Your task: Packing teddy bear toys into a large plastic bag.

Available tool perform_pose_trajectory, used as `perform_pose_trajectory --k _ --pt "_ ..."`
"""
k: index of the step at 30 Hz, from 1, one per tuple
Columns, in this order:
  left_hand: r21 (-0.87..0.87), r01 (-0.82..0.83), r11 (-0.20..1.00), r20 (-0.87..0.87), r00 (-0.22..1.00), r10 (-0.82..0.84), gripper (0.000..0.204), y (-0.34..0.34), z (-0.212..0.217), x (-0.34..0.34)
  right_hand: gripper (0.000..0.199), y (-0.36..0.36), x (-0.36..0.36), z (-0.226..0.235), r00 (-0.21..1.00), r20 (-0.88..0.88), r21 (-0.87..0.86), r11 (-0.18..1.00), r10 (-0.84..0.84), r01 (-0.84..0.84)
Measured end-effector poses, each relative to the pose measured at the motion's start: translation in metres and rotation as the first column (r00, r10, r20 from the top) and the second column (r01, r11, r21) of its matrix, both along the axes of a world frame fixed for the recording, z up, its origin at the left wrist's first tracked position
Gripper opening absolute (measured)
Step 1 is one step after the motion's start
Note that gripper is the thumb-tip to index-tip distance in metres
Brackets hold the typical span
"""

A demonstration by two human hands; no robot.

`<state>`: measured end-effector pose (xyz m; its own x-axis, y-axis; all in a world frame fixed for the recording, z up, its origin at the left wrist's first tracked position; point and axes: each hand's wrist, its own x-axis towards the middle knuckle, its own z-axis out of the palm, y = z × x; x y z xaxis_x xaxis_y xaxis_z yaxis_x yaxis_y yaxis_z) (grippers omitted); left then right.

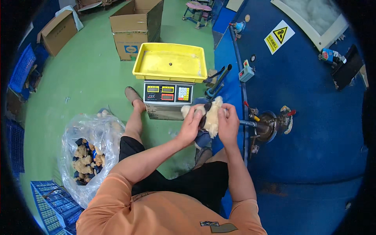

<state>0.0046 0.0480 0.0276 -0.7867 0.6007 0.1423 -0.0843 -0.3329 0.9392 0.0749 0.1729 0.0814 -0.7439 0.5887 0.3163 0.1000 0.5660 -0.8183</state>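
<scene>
A cream-coloured plush toy (212, 118) with dark brown patches is held between my two hands, above my lap and just in front of the digital scale (168, 94). My left hand (190, 127) pinches its left side, thumb on top near a dark patch. My right hand (228, 124) grips the right edge, fingers curled behind the fur. The toy's underside is hidden. To the right of my right hand, a metal nozzle (248, 123) sticks out from the blue machine (305, 156). A yellow tray (169, 72) with a small dark bit in it rests on the scale.
At my left stands a clear plastic bag (70, 133) of tan and navy plush pieces. Blue crates (55, 203) lie along the left edge. Cardboard boxes (131, 33) and a small stool (199, 11) are farther off on the green floor. A small switch box (246, 73) sits on the machine.
</scene>
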Motion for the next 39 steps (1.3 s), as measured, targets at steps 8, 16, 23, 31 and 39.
perform_pose_trajectory --k 8,16,23,31,39 --pt "-0.145 -0.052 0.988 0.01 0.999 0.054 0.034 -0.016 0.011 0.005 0.018 -0.009 -0.006 0.012 0.992 0.126 0.146 0.989 -0.021 0.003" --pt "0.195 0.053 0.979 0.502 0.852 -0.146 0.039 0.006 0.012 0.003 0.017 -0.005 -0.011 0.018 0.934 0.261 0.537 0.841 -0.243 0.069" --pt "0.123 -0.069 0.99 0.275 0.961 0.033 0.042 0.0 0.012 0.013 0.018 -0.001 -0.016 0.007 0.944 0.241 0.54 0.84 -0.225 0.062" --pt "0.177 0.071 0.982 0.37 0.92 -0.133 0.042 -0.008 0.013 0.005 0.021 -0.003 -0.016 0.008 0.951 0.152 0.549 0.823 -0.269 0.145" --pt "0.227 -0.108 0.968 0.495 0.869 -0.019 0.042 -0.013 -0.001 0.028 0.023 -0.021 -0.017 0.01 0.955 0.248 0.573 0.819 -0.164 -0.008"
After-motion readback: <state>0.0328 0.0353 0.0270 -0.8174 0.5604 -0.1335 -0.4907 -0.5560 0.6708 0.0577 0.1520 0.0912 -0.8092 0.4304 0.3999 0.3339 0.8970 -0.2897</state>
